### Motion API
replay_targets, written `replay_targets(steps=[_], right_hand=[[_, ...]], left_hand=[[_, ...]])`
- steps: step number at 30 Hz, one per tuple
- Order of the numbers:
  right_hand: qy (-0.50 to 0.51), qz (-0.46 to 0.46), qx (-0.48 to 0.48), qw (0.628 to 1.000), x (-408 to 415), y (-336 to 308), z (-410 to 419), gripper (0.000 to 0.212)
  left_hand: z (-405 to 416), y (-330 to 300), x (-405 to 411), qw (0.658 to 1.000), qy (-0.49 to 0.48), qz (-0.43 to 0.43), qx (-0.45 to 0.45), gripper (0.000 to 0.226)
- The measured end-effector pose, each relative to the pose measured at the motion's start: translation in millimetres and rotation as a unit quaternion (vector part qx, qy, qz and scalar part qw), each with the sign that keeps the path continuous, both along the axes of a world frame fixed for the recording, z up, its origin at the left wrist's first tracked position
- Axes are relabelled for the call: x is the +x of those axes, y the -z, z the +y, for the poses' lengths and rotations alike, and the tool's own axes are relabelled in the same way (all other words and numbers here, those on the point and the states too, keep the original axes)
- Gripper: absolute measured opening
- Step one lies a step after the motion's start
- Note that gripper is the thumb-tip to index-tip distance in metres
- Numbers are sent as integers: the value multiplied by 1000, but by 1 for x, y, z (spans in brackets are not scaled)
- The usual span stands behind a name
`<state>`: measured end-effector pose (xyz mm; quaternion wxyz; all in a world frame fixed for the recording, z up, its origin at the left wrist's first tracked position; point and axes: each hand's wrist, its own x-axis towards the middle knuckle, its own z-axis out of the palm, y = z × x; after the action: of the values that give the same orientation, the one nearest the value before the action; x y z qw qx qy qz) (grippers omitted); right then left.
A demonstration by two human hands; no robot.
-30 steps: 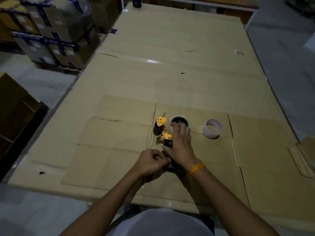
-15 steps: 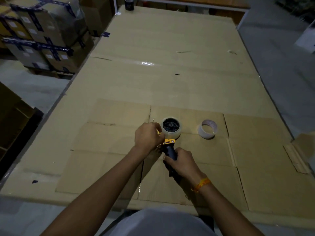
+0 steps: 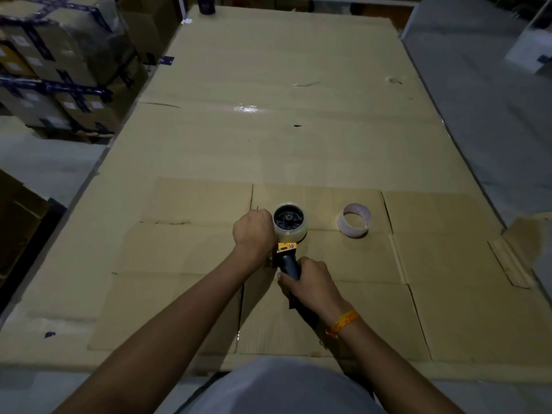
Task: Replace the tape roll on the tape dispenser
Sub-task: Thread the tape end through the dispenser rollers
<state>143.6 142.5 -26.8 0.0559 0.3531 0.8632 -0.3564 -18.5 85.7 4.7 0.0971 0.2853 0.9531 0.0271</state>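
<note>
A person leans over a cardboard-covered table (image 3: 268, 138) in a dim storeroom, both bare hands on a tape dispenser (image 3: 289, 249) that lies near the front middle of the work surface. The right hand (image 3: 310, 283), an orange band (image 3: 343, 322) at its wrist, is wrapped closed around the dispenser's dark handle, with the fingertips curled over the grip's left side. The left hand (image 3: 254, 231) is bunched into a fist against the left side of the dispenser's head, just beside the clear tape roll (image 3: 290, 222) seated on the black hub; whether those fingers pinch anything cannot be told, since the back of the hand hides them. A yellow bracket on the dispenser shows between the roll and the handle. To the right of the dispenser, apart from it, an almost bare tape core (image 3: 355, 219) with a thin whitish wall stands on its edge rim on the flattened cardboard sheets (image 3: 448, 294) layered over the table. Stacked cartons (image 3: 59, 70) bound with dark blue tape fill the upper left, beyond the table's edge, and a small dark container (image 3: 206, 3) sits at the far end of the table. The person's pale shirt (image 3: 283, 386) fills the bottom of the view.
</note>
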Motion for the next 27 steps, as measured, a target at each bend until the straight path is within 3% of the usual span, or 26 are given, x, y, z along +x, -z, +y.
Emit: replay_targets(steps=[5,10,16,24,27], right_hand=[[0,1,2,1000,0,-2,-2,39],[-8,-9,20,1000,-1,-6,-4,37],[-11,-18,27,999,-2,-10,-4,38],[-29,-23,50,998,2,-15,-5,37],[-32,-21,50,998,2,-15,-6,38]], left_hand=[[3,-2,-1,1000,-4,-1,-3,26],[-11,3,-7,997,-4,-35,62,6],[-21,11,-14,993,20,-66,97,21],[-15,-2,-13,997,52,-4,63,49],[-11,-6,-10,997,65,13,31,43]])
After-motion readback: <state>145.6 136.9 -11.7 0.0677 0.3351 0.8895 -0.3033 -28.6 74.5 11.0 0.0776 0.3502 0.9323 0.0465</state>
